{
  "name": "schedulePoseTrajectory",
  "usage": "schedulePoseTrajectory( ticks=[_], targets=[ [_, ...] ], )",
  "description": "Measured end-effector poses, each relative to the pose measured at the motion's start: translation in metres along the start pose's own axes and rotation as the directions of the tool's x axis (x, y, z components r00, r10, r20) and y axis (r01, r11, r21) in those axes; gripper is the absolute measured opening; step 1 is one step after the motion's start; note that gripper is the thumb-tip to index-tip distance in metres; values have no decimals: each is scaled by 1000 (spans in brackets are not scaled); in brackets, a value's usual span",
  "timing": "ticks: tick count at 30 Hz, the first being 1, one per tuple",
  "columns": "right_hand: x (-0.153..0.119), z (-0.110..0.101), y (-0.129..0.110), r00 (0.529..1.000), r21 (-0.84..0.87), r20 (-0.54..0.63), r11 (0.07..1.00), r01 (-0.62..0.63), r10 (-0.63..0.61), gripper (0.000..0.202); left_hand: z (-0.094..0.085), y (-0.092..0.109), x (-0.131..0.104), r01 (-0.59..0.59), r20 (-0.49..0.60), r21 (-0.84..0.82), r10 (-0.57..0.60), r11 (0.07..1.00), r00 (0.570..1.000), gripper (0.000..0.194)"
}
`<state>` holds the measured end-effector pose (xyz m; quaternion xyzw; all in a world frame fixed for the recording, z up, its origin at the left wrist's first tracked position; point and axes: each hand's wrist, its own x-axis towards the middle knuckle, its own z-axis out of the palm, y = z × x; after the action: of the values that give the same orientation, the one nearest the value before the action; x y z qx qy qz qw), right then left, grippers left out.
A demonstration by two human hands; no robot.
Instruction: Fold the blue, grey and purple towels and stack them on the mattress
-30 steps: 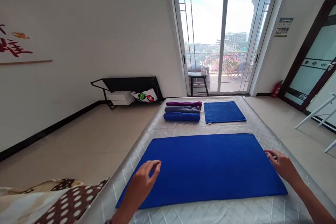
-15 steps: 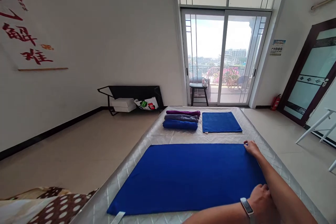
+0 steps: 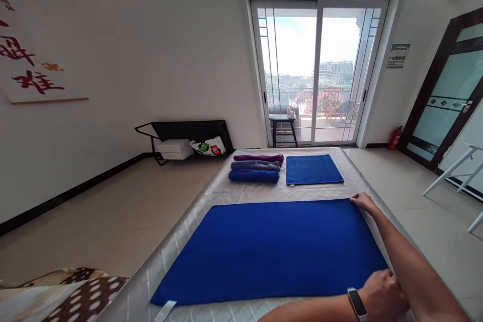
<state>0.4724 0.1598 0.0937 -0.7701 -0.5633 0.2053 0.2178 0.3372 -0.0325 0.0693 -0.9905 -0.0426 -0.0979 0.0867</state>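
A large blue towel (image 3: pixel 271 246) lies flat across the mattress (image 3: pixel 188 226), a white tag (image 3: pixel 165 310) showing at its near left corner. My right hand (image 3: pixel 364 202) pinches the towel's far right corner between thumb and fingers. At the near right corner, my left hand (image 3: pixel 385 292), with a fitness band (image 3: pixel 356 304) on its wrist, is closed on the edge; its fingertips are partly hidden. Beyond the towel, three rolled towels lie side by side: a purple one (image 3: pixel 258 158), a grey one (image 3: pixel 255 165) and a blue one (image 3: pixel 254 175). To their right is a flat folded blue towel (image 3: pixel 314 169).
Brown dotted bedding (image 3: pixel 86 299) lies at the lower left. A black rack (image 3: pixel 188 133) with white boxes (image 3: pixel 174 149) stands by the wall. Sliding glass doors (image 3: pixel 317 70) are at the back. White stool legs (image 3: pixel 451 168) and a fire extinguisher (image 3: pixel 394 138) are at the right.
The camera view has shifted slightly. The towel's right edge now looks straighter, with my left hand a little farther right and my right hand still at the far corner.
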Motion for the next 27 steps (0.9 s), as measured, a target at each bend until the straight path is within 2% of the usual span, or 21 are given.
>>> schedulePoseTrajectory(
  ticks=[2,5,7,9,12,16,18,21,24,27],
  targets=[
    [0,-13,1,999,-1,6,999,-44,44,10,-13,-1,5,20,-16,-81,-21,997,1000,20],
    [-1,-38,0,994,12,34,995,-102,102,9,-29,-2,16,55,-118,-168,-76,984,990,16],
    [-4,-56,-4,991,38,61,992,-124,122,8,-37,-3,21,134,-157,-246,-175,960,972,14],
    [-9,-71,-12,987,79,100,988,-130,122,8,-45,-8,18,253,-183,-363,-335,897,924,12],
    [-19,-84,-33,978,182,201,978,-101,63,8,-64,-26,-10,343,-227,-510,-509,789,830,24],
    [-29,-72,-79,936,344,336,939,-21,-102,7,-96,-53,-89,432,-242,-577,-650,693,720,34],
    [-32,-54,-110,908,411,372,911,26,-194,8,-109,-59,-137,500,-221,-617,-743,608,632,34],
    [-34,-15,-167,858,489,396,866,106,-329,12,-122,-54,-210,576,-185,-683,-869,449,458,33],
    [-39,35,-232,805,536,390,821,198,-448,17,-128,-37,-280,611,-172,-738,-956,285,237,31],
    [-50,93,-301,754,531,375,792,302,-539,30,-129,-22,-348,629,-180,-768,-983,122,-29,33]
  ],
)
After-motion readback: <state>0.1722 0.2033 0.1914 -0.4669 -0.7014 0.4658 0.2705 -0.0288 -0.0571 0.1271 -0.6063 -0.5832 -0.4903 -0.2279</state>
